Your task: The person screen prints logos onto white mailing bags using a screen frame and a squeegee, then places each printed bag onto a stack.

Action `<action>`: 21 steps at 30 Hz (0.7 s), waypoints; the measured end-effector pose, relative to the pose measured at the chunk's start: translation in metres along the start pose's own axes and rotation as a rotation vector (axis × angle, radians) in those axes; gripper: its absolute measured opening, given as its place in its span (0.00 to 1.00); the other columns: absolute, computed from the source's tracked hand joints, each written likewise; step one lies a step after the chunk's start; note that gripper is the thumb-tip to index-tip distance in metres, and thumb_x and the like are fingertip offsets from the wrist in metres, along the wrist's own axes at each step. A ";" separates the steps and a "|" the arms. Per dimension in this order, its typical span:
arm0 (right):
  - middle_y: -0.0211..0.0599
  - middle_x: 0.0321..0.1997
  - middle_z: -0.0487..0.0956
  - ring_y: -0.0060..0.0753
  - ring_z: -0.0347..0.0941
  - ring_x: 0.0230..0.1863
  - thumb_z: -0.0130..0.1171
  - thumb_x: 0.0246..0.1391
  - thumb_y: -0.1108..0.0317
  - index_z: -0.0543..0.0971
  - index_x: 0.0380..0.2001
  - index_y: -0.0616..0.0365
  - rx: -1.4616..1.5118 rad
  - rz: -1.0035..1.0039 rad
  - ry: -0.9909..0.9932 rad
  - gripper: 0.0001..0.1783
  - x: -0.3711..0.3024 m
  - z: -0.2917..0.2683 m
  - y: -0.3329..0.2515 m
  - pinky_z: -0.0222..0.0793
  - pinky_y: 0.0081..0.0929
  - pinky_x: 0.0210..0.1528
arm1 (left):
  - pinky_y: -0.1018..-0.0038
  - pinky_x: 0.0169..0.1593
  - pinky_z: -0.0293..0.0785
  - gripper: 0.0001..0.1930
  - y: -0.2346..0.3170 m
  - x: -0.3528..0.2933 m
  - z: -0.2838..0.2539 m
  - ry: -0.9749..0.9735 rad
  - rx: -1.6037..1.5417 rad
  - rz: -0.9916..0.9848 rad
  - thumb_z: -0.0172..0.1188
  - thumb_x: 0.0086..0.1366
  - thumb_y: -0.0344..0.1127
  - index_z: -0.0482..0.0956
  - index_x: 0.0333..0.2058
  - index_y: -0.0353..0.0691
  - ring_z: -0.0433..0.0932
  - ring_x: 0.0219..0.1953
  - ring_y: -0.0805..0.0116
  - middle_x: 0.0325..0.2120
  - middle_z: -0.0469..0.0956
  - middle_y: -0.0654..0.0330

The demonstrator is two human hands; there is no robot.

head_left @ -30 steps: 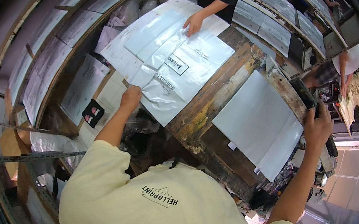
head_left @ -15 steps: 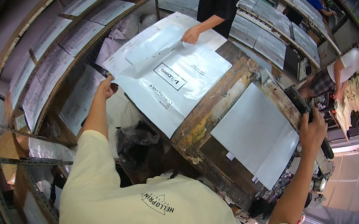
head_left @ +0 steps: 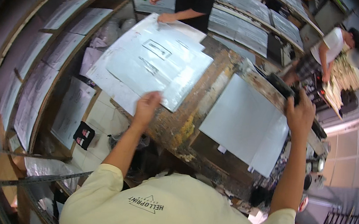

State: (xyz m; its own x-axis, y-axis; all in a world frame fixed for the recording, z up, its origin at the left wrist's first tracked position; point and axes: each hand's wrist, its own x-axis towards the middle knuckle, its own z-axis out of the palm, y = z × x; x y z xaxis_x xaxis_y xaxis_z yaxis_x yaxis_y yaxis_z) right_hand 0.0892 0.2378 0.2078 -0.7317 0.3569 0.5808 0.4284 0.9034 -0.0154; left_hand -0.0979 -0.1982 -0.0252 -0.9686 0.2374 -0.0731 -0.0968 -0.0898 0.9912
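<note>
Left hand (head_left: 147, 108) is by the printed bag (head_left: 166, 73), pinch unclear, right hand (head_left: 301, 113) grips a dark bar (head_left: 280, 85): likely bag-laying, calling for smoothing!

The surface (head_left: 206, 87) looks like rough, stained wood; by its left edge a printed sheet (head_left: 160, 66) looks like glossy plastic; towards its right edge a pale sheet (head_left: 247, 121) looks smooth, faintly shiny.

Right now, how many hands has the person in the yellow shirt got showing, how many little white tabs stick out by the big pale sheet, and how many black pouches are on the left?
Hands: 2 (left hand, right hand)
Little white tabs: 2
Black pouch: 1
Total: 5
</note>
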 end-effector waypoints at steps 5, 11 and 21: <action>0.55 0.46 0.82 0.54 0.77 0.51 0.55 0.58 0.49 0.76 0.57 0.64 0.046 -0.008 -0.081 0.32 -0.023 0.008 -0.014 0.65 0.52 0.58 | 0.54 0.70 0.65 0.46 0.098 -0.049 0.175 -0.766 -0.683 -0.253 0.47 0.74 0.65 0.50 0.71 0.25 0.68 0.67 0.44 0.66 0.63 0.35; 0.41 0.46 0.78 0.47 0.73 0.53 0.60 0.61 0.47 0.84 0.50 0.51 0.090 -0.163 -0.636 0.23 -0.102 0.039 0.000 0.68 0.47 0.55 | 0.50 0.72 0.60 0.67 0.053 -0.083 0.180 -0.457 -0.552 -0.634 0.37 0.60 0.87 0.43 0.71 0.22 0.64 0.69 0.38 0.69 0.55 0.28; 0.38 0.40 0.78 0.46 0.75 0.45 0.70 0.51 0.53 0.82 0.49 0.52 0.319 0.015 -0.671 0.24 -0.253 0.137 -0.030 0.75 0.41 0.47 | 0.54 0.65 0.70 0.64 -0.081 -0.075 0.161 -0.309 -0.309 -0.973 0.33 0.56 0.91 0.62 0.66 0.32 0.75 0.57 0.46 0.55 0.73 0.39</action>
State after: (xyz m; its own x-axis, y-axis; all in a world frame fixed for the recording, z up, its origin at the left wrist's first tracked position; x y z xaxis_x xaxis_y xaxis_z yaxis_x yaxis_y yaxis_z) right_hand 0.1885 0.1529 -0.0502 -0.9374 0.3457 -0.0419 0.3407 0.8859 -0.3148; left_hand 0.0191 -0.0533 -0.0828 -0.3477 0.5704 -0.7441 -0.8933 0.0394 0.4476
